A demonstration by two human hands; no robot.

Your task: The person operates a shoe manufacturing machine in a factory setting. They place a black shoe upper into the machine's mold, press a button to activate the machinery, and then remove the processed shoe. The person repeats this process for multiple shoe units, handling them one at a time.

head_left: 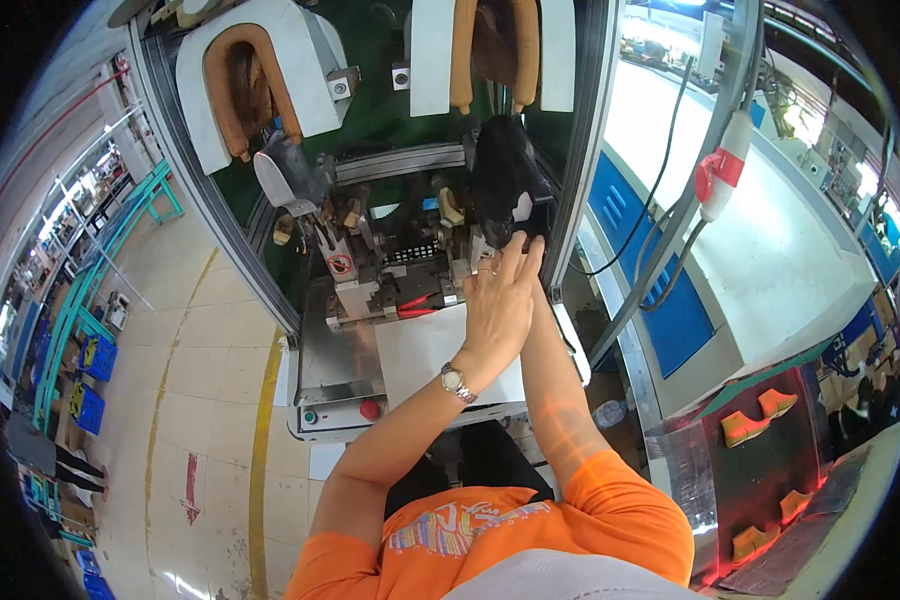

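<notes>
A black shoe upper (pixel 505 170) sits on the right-hand form of a machine, with a small pale patch near its lower end. My left hand (pixel 500 310), with a watch at the wrist, reaches up to the lower edge of the upper; its fingers are bent against that edge and seem to grip it. My right hand (pixel 538 262) is at the same edge, mostly hidden behind the left, so its grip is unclear. On the left, the machine's other form (pixel 290 175) has a grey and white surface. Between the forms lie metal clamps (pixel 450 208) and a red-handled tool (pixel 416 308).
Two white housings with brown U-shaped pads (pixel 232 90) hang above the forms. A red button (pixel 370 409) is on the machine's front edge. To the right stand a white and blue cabinet (pixel 740 250), a red-and-white plug (pixel 722 170) on a cable and orange-lit shoe uppers (pixel 743 428).
</notes>
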